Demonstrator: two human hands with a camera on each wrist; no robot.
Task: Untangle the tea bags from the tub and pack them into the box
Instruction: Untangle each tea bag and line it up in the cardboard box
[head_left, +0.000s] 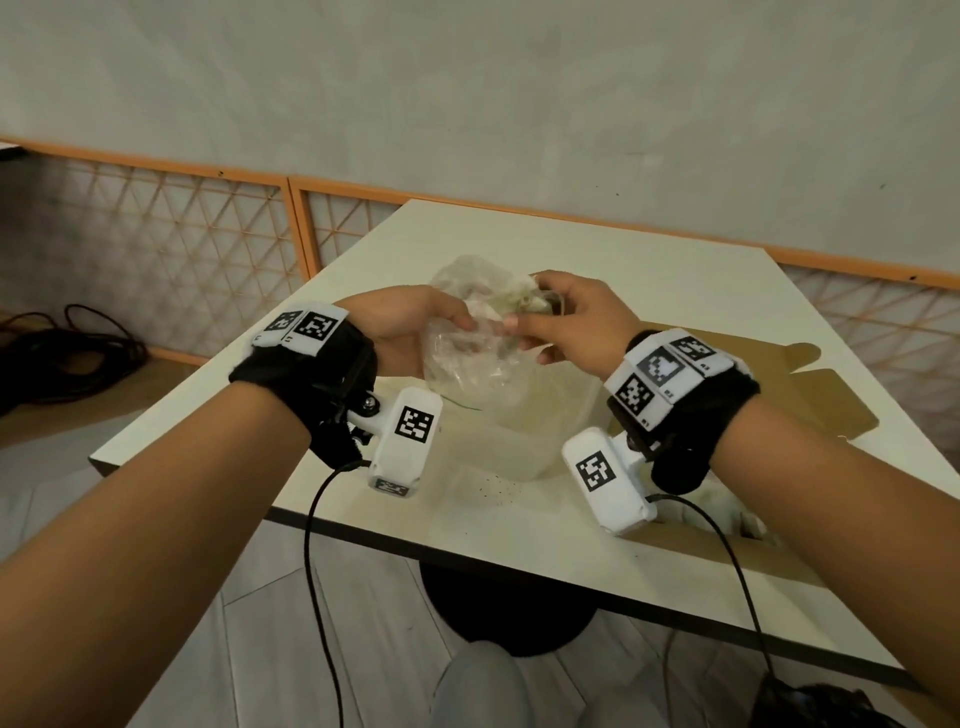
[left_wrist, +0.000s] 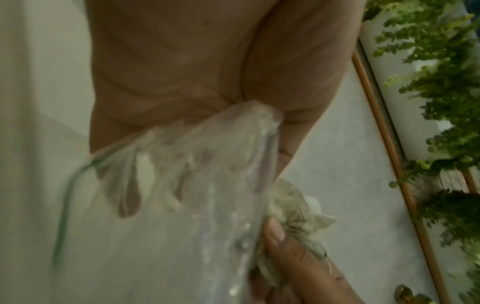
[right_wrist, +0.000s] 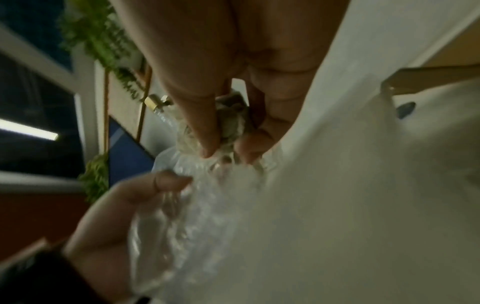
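Above the translucent tub (head_left: 535, 431) I hold a clear plastic bag (head_left: 467, 364) with tangled tea bags inside. My left hand (head_left: 415, 327) grips the bag's left side, thumb on top; the left wrist view has the film (left_wrist: 194, 185) running out from under the palm (left_wrist: 182, 72). My right hand (head_left: 571, 322) pinches a pale clump of tea bags (head_left: 519, 299) at the bag's upper edge, seen between its fingers (right_wrist: 202, 123) as a crumpled wad (right_wrist: 231, 125). The brown cardboard box (head_left: 810, 395) lies open at the right, with some tea bags (head_left: 727, 512) in it under my right forearm.
The cream table (head_left: 363, 519) has its near edge just below my wrists, and dark crumbs lie in front of the tub. A coil of black cable (head_left: 67, 343) lies on the floor at the left. An orange lattice fence (head_left: 208, 244) runs behind the table.
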